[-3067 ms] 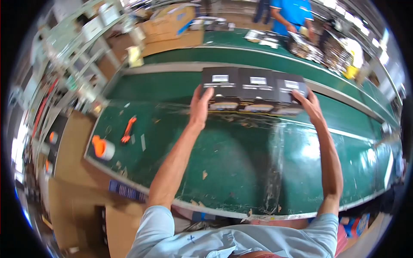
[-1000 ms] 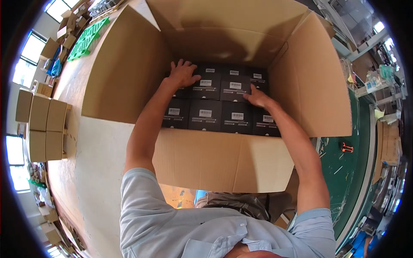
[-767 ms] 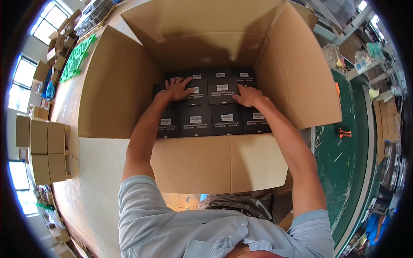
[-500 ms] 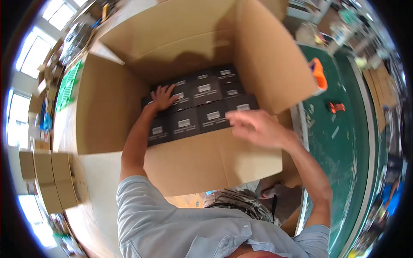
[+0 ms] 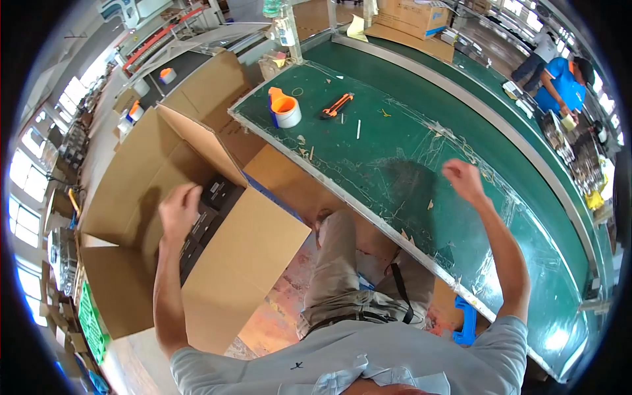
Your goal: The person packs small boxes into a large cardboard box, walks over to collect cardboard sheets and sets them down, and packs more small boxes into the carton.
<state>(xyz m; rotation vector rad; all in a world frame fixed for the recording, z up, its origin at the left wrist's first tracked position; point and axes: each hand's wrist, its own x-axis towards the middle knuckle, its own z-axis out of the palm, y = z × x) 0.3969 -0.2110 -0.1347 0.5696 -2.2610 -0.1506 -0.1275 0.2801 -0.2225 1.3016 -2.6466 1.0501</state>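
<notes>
A large open cardboard carton [image 5: 243, 247] stands at my left, with several black boxes [image 5: 220, 192] bearing white labels packed in its bottom. My left hand [image 5: 179, 212] hangs over the carton, fingers curled in, with nothing visible in them; it hides some of the boxes. Above the green worktop [image 5: 368, 158] I hold my right hand [image 5: 463, 179] raised with its fingers curled together, nothing showing in it. Its shadow falls on the worktop.
Toward the worktop's far left stand a tape dispenser [image 5: 286, 110] and an orange-and-black utility knife [image 5: 337, 106]. Scraps lie scattered about. A blue handle [image 5: 465, 320] hangs at the near edge. Far right, a person in blue [image 5: 561, 85] works across the belt.
My view has swung right, toward the green worktop. My left hand has come up off the black boxes and curled. My right hand has moved from the carton's edge to over the worktop.
</notes>
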